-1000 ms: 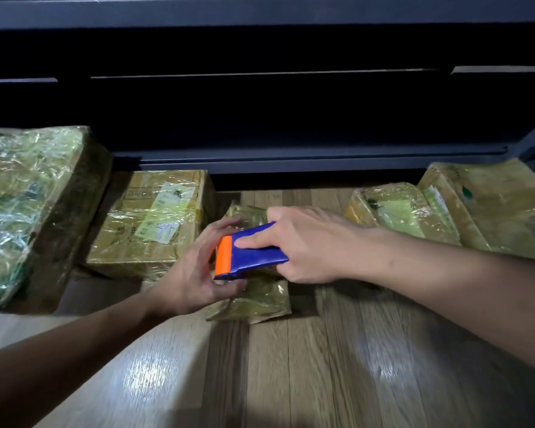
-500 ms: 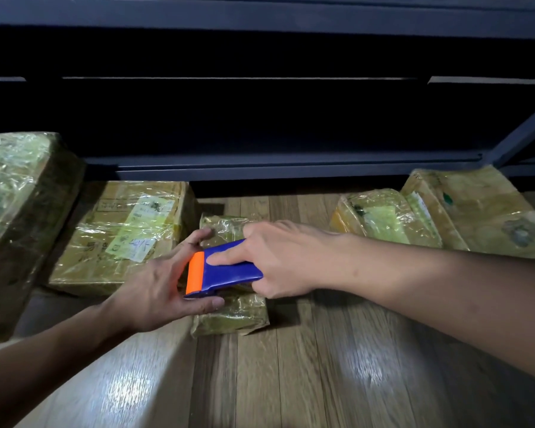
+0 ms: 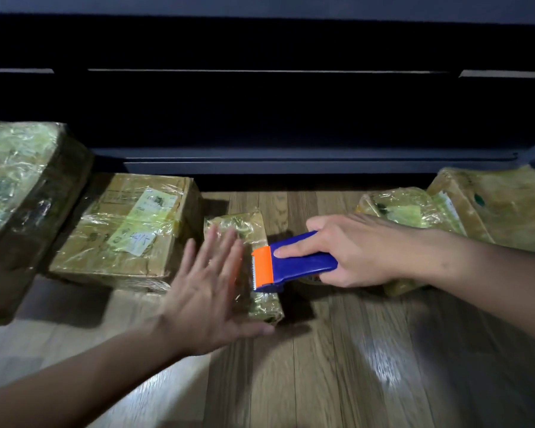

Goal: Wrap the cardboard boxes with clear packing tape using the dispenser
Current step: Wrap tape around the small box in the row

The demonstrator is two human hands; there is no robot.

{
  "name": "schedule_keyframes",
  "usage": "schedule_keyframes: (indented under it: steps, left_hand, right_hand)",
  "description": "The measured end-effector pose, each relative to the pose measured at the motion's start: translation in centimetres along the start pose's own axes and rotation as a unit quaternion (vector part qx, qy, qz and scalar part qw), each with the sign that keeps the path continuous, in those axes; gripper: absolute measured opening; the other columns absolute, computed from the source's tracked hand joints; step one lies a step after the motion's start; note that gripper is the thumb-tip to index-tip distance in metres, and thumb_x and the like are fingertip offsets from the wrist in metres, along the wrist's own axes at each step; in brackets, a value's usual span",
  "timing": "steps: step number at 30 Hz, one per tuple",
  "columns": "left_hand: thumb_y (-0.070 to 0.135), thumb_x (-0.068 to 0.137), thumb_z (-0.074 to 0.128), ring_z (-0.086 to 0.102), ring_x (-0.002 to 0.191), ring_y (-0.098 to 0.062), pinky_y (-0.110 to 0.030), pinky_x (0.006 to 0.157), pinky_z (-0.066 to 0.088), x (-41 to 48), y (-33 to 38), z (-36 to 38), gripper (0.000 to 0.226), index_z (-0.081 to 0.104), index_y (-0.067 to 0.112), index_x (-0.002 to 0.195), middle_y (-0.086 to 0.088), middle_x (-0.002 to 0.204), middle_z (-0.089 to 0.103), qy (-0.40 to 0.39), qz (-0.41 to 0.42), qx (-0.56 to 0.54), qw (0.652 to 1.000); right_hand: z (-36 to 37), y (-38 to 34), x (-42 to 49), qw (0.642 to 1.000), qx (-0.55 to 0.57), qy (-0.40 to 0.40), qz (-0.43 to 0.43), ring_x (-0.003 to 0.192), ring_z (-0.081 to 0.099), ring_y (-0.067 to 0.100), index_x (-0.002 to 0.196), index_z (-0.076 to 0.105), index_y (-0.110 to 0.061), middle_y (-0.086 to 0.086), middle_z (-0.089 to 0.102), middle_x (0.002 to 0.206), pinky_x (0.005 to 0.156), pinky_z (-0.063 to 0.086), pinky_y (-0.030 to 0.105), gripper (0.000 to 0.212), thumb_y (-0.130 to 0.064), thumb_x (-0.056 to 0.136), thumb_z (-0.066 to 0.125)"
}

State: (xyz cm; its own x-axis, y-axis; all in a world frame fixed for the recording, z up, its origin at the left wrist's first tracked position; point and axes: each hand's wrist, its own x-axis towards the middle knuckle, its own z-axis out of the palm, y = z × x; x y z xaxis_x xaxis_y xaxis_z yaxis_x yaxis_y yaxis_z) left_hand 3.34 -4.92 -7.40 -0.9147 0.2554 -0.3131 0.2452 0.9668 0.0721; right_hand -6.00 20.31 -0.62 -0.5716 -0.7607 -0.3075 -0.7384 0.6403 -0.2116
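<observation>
Labelled box (image 3: 124, 233) left of small box (image 3: 244, 225), dark shelf (image 3: 291, 156) behind.

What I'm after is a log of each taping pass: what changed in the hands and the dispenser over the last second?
The left hand uncurled from the orange end of the dispenser and now spreads flat, fingers straight, over the small wrapped box. The right hand drew the dispenser rightward to that box's right edge, baring its toothed blade. Unchanged: the right hand's grip and the other boxes.
</observation>
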Motion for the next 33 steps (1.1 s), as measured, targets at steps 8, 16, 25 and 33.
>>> schedule_keyframes:
  steps: [8, 16, 25, 33]
  left_hand:
    - [0.101, 0.072, 0.035, -0.019, 0.157, -0.038, -0.066, 0.126, 0.001, 3.2, -1.1, 2.8, 0.137, 0.001, 0.006, 0.165, -0.015, 0.171, -0.016, 0.052, 0.076, 0.063, 0.994]
    - [0.099, 0.075, 0.033, -0.034, 0.153, -0.031, -0.069, 0.123, -0.006, 3.3, -1.8, 2.4, 0.135, -0.015, 0.009, 0.163, -0.010, 0.167, -0.033, 0.010, 0.078, 0.066, 0.995]
    - [0.105, 0.068, 0.032, -0.043, 0.147, -0.011, -0.072, 0.123, 0.003, 3.0, -0.4, 0.2, 0.137, -0.019, 0.021, 0.163, 0.013, 0.162, -0.043, -0.039, 0.019, -0.069, 0.997]
    - [0.062, 0.069, 0.078, -0.033, 0.154, -0.021, -0.063, 0.113, 0.039, 4.1, 3.0, 0.2, 0.131, -0.011, 0.042, 0.163, 0.010, 0.160, -0.045, 0.012, -0.135, -0.180, 0.974]
  right_hand:
    - [0.0, -0.4, 0.8, 0.999, -0.016, 0.017, -0.025, 0.074, 0.047, 0.010, 0.148, 0.018, -0.067, -0.012, 0.038, 0.093, 0.065, 0.038, 0.028, 0.065, -0.043, 0.099, 0.053]
    - [2.2, 1.8, -0.8, 0.998, 0.047, 0.011, -0.032, 0.075, 0.050, 0.011, 0.146, 0.004, -0.072, -0.013, 0.038, 0.095, 0.062, 0.040, 0.023, 0.070, -0.052, 0.099, 0.052]
    - [5.8, 3.6, -2.1, 0.998, 0.066, 0.008, -0.017, 0.079, 0.051, 0.007, 0.139, -0.005, -0.078, -0.017, 0.036, 0.099, 0.070, 0.047, 0.022, 0.069, -0.059, 0.098, 0.047]
    - [6.3, 2.8, -0.3, 0.998, 0.058, 0.022, -0.006, 0.080, 0.049, 0.006, 0.141, -0.009, -0.076, -0.016, 0.034, 0.099, 0.065, 0.036, 0.017, 0.075, -0.048, 0.102, 0.049]
